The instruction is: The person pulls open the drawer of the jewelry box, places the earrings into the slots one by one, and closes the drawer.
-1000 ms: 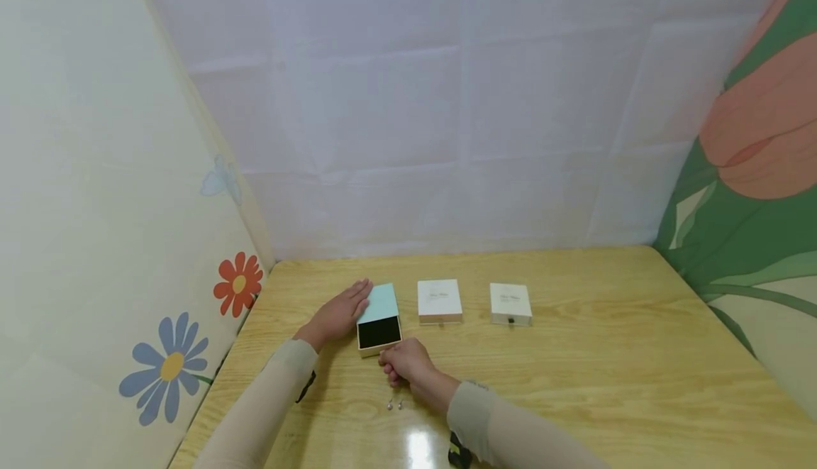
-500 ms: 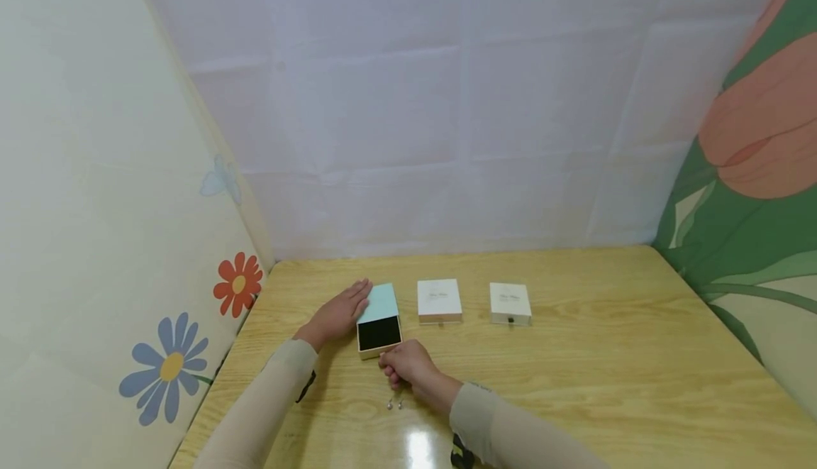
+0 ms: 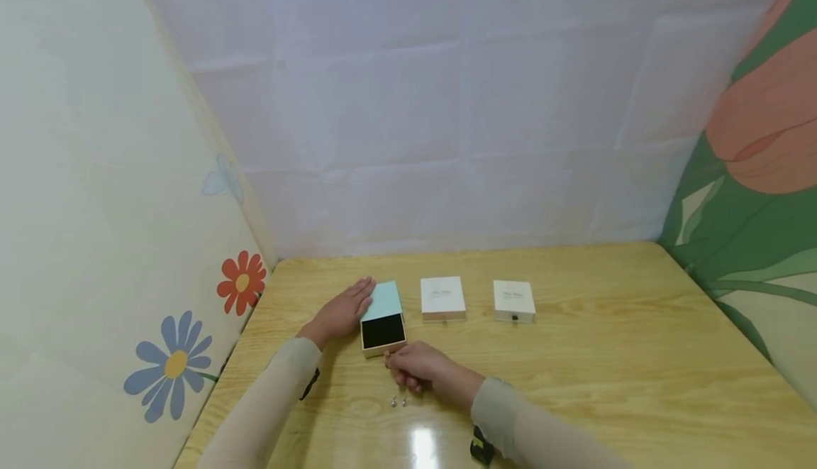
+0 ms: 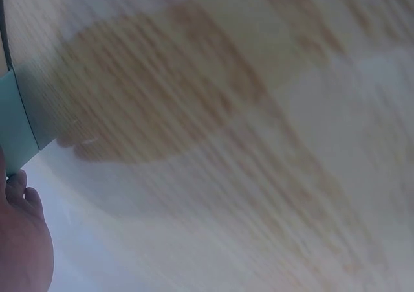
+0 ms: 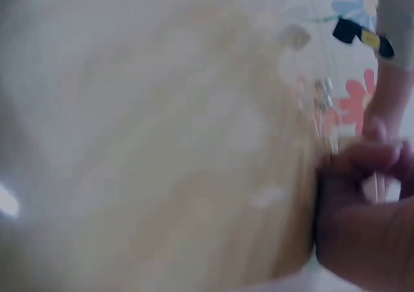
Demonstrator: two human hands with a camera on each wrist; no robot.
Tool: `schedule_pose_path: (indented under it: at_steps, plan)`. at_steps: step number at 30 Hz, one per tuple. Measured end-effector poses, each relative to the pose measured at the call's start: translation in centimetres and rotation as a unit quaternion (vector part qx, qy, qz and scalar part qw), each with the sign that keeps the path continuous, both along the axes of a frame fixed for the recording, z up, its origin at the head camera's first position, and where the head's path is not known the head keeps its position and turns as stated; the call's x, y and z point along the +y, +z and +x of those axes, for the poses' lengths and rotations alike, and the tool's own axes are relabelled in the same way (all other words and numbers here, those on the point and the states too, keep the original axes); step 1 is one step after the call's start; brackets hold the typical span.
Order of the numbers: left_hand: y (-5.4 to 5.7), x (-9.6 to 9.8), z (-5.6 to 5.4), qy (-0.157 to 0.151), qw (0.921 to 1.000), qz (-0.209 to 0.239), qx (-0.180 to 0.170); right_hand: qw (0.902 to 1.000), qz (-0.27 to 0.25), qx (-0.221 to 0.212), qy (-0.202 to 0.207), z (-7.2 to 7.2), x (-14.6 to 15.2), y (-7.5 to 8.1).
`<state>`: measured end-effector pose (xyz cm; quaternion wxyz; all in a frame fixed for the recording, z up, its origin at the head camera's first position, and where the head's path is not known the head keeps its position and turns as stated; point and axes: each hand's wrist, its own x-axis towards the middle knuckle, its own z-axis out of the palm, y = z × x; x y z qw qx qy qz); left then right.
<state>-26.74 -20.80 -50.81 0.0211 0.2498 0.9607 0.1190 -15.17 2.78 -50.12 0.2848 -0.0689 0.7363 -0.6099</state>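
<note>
A mint-topped drawer box (image 3: 381, 300) stands on the left of the table, its black-lined drawer (image 3: 384, 331) pulled partway out toward me. My left hand (image 3: 342, 311) rests along the box's left side with fingers straight; the left wrist view has its fingertips at a corner of the mint cover (image 4: 16, 130). At the middle of the drawer's front edge, my right hand (image 3: 421, 366) pinches with thumb and forefinger, the other fingers curled under; the fingers hide what they pinch. Two small earrings (image 3: 393, 402) lie on the wood just in front of the right hand.
Two white boxes stand in a row to the right: one in the middle (image 3: 442, 296) and another (image 3: 513, 299) with a dark tab in front. The wooden table (image 3: 606, 355) meets a white cloth (image 3: 447, 199) behind and a flower-printed panel (image 3: 83, 242) on the left.
My right wrist and forearm have swung a little to the right, the fingertips staying at the drawer's front. The left hand holds its place on the box. The head view has shifted slightly.
</note>
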Motion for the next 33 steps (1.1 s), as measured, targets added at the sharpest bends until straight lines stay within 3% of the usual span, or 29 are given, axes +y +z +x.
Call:
schedule_pose_path:
  at_steps: [3,7,11,14,19,25,29,33]
  plan:
    - [0.1,0.1,0.1,0.002,1.0,-0.003,-0.001,0.9977,0.013,0.01,0.066,-0.2,1.5,0.1]
    - [0.4,0.3,0.1,0.001,0.9999,-0.009,-0.004,0.9889,0.041,0.055,0.132,-0.2,3.3,0.1]
    - [0.6,0.3,0.2,-0.004,0.9999,-0.011,-0.008,0.972,0.078,0.135,0.175,-0.1,4.5,0.2]
    - [0.5,0.3,0.2,-0.005,0.9999,-0.009,-0.009,0.9509,0.11,0.2,0.209,0.0,4.9,0.3]
    - [0.3,0.2,0.2,0.002,0.9999,-0.007,-0.014,0.9165,0.171,0.27,0.24,0.2,5.2,0.2]
    - [0.1,0.1,0.3,0.001,0.9999,0.001,-0.013,0.8896,0.21,0.304,0.268,0.4,5.1,0.1]
    - [0.0,0.0,0.1,0.002,0.9999,0.003,-0.01,0.8816,0.225,0.316,0.269,0.5,4.7,0.3]
    - [0.1,0.0,0.1,0.003,0.9999,0.004,-0.013,0.885,0.231,0.307,0.263,0.5,4.5,0.6]
